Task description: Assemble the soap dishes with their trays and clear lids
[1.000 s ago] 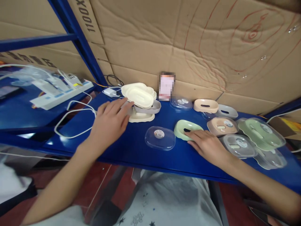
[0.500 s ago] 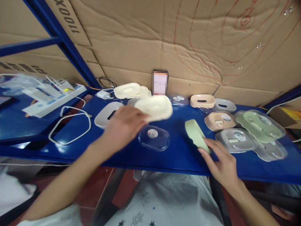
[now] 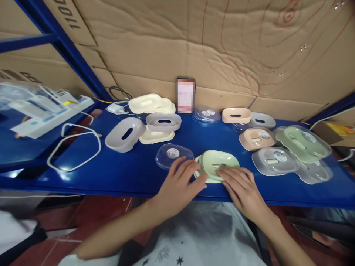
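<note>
- The left hand [image 3: 177, 186] rests flat on the near edge of the blue table [image 3: 133, 173], fingers spread and loose, their tips touching the left rim of the cream tray [image 3: 200, 176]; it grips nothing.
- The right hand [image 3: 242, 187] lies palm down, fingers stretched forward and pressing on the near right side of the green soap dish [image 3: 217, 162]; it is not closed around it.
- The green soap dish sits on top of the cream tray, between the two hands and just ahead of their fingertips.
- A clear lid [image 3: 174, 156] with a round sticker lies just beyond the left hand's fingers, beside the tray.
- Further out to the left of the left hand, a grey dish [image 3: 124, 134] leans tilted, next to another grey dish [image 3: 163, 122] stacked on a cream base.
- Beyond the right hand and to its right lie a pink covered dish [image 3: 256, 138], a grey covered dish [image 3: 274, 161] and a green covered dish [image 3: 302, 142].
</note>
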The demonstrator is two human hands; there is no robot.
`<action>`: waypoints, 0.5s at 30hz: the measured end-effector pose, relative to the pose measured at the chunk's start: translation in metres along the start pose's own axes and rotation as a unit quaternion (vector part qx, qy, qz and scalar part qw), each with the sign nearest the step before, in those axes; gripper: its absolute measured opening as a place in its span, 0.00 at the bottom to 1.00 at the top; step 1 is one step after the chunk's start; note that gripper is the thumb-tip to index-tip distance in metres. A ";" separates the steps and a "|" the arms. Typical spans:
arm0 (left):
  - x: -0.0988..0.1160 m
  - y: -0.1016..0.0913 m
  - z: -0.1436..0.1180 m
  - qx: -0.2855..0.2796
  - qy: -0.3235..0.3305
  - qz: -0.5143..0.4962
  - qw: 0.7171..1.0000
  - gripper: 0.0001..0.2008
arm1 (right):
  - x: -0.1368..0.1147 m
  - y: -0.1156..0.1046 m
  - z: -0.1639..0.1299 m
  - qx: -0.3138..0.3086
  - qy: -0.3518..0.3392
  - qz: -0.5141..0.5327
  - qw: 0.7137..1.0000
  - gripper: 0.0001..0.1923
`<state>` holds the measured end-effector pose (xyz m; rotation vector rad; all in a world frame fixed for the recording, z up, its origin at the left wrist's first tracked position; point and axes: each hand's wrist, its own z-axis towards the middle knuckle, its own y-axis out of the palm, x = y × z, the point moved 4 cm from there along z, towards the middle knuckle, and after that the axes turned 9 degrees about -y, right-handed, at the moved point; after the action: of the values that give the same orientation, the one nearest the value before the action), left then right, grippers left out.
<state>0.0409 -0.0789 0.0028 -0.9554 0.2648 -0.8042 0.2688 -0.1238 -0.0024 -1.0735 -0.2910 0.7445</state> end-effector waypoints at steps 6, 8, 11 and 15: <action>-0.030 0.006 0.000 -0.086 -0.075 0.010 0.993 0.29 | -0.011 0.005 0.016 -0.023 -0.035 0.009 0.999 0.26; -0.036 0.007 -0.001 -0.107 -0.069 0.002 0.992 0.31 | -0.013 0.009 0.018 -0.027 -0.037 0.006 0.999 0.26; -0.048 0.000 -0.006 -0.130 -0.059 -0.006 0.990 0.31 | -0.015 0.015 0.017 -0.035 -0.031 -0.002 0.999 0.25; -0.078 -0.016 -0.017 -0.172 -0.119 -0.009 0.978 0.28 | -0.015 0.015 0.017 -0.049 -0.013 -0.002 0.999 0.23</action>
<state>-0.0294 -0.0391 -0.0046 -1.3710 0.1895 -0.6633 0.2428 -0.1182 -0.0058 -1.1561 -0.3554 0.7471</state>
